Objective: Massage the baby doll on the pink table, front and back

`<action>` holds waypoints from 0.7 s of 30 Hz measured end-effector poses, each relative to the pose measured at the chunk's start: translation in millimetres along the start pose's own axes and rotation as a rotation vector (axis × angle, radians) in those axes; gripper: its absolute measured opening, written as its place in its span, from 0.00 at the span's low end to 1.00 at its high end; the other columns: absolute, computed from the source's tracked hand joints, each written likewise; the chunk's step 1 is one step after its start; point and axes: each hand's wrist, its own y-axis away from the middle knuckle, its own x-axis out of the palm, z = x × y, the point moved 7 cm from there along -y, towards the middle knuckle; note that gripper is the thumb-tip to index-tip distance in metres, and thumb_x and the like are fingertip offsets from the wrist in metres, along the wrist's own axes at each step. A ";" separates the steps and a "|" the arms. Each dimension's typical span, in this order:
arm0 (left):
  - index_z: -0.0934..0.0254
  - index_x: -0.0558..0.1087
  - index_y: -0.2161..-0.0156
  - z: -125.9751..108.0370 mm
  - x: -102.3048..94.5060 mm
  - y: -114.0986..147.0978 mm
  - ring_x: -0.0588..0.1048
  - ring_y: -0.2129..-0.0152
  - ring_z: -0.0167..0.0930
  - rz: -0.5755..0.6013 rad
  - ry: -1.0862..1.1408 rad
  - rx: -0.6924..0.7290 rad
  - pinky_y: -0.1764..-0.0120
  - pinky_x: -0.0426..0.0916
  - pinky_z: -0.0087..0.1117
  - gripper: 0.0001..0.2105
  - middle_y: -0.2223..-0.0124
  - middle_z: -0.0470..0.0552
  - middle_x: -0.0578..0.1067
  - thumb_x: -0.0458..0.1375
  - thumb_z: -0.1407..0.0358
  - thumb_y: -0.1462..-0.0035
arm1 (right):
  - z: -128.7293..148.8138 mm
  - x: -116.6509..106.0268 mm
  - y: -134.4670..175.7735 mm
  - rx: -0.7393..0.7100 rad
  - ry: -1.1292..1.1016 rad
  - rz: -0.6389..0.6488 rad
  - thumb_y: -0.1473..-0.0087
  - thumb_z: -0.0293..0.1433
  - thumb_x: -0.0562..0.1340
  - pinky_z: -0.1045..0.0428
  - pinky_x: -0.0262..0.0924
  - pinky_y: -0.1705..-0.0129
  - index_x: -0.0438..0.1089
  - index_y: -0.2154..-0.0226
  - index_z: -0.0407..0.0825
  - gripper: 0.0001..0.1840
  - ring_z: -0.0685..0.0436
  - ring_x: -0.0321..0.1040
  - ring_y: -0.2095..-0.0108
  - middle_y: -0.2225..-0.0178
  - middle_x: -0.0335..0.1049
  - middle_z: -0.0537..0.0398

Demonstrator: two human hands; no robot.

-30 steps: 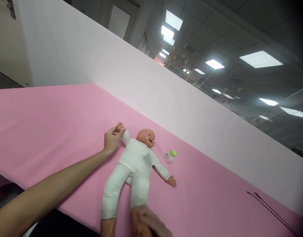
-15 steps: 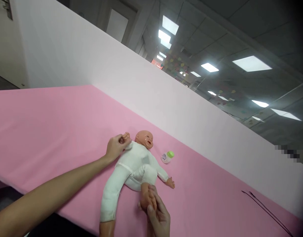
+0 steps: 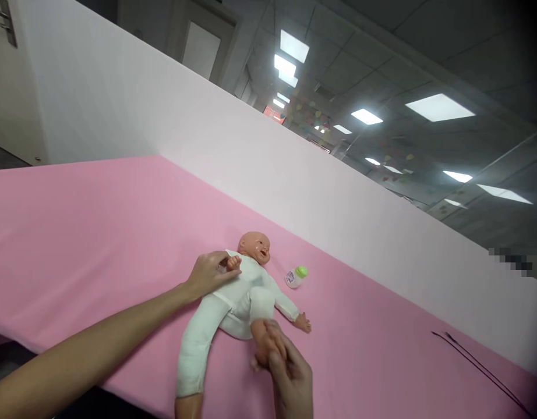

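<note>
A baby doll [image 3: 246,279] with a white cloth body lies on its back on the pink cover [image 3: 120,233]. Its head points away from me, toward the white wall. My left hand [image 3: 209,272] is closed around one doll hand [image 3: 234,263], held over the chest. Lower down, my right hand [image 3: 290,372] grips a doll foot [image 3: 268,346], and that leg is bent upward. The doll's other leg [image 3: 194,349] stretches toward me, its foot cut off by the frame. Its other arm [image 3: 288,305] rests spread on the cover.
Beside the doll's head lies a small clear bottle [image 3: 296,277] with a green cap. A thin black cable [image 3: 478,369] runs along the right side. A white partition [image 3: 272,169] borders the far edge of the pink surface.
My left hand has brought the doll's hand from beside its head down and inward over the chest. My right hand has shifted slightly right with the foot.
</note>
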 end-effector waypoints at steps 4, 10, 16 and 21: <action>0.60 0.74 0.67 -2.3 7.6 5.7 0.73 0.74 0.31 0.105 -0.129 0.062 0.68 0.60 0.32 0.17 0.69 0.46 0.78 0.63 0.47 0.40 | 0.0 37.2 -32.6 0.005 -0.041 0.024 0.48 0.49 0.72 0.49 0.73 0.71 0.81 0.52 0.46 0.28 0.46 0.71 0.76 0.56 0.80 0.43; 0.60 0.70 0.69 3.7 -7.8 -4.5 0.70 0.74 0.30 0.006 -0.086 0.011 0.68 0.61 0.31 0.16 0.71 0.45 0.75 0.62 0.50 0.39 | -10.1 40.8 -20.1 -0.063 -0.017 -0.028 0.51 0.42 0.75 0.51 0.73 0.70 0.82 0.53 0.48 0.24 0.40 0.77 0.65 0.46 0.77 0.39; 0.61 0.71 0.69 16.6 -11.2 -10.5 0.71 0.75 0.30 -0.060 -0.003 -0.074 0.67 0.63 0.31 0.15 0.70 0.45 0.76 0.63 0.51 0.40 | -48.9 -6.2 3.5 -0.085 -0.128 -0.123 0.49 0.44 0.74 0.48 0.72 0.71 0.82 0.55 0.49 0.23 0.42 0.75 0.70 0.45 0.75 0.35; 0.59 0.72 0.44 24.9 -29.5 -11.7 0.75 0.69 0.30 -0.237 0.058 -0.142 0.63 0.68 0.31 0.18 0.58 0.47 0.79 0.60 0.56 0.36 | -63.4 -46.5 27.6 -0.104 -0.235 -0.340 0.45 0.50 0.68 0.51 0.64 0.81 0.79 0.56 0.50 0.24 0.47 0.69 0.78 0.47 0.76 0.39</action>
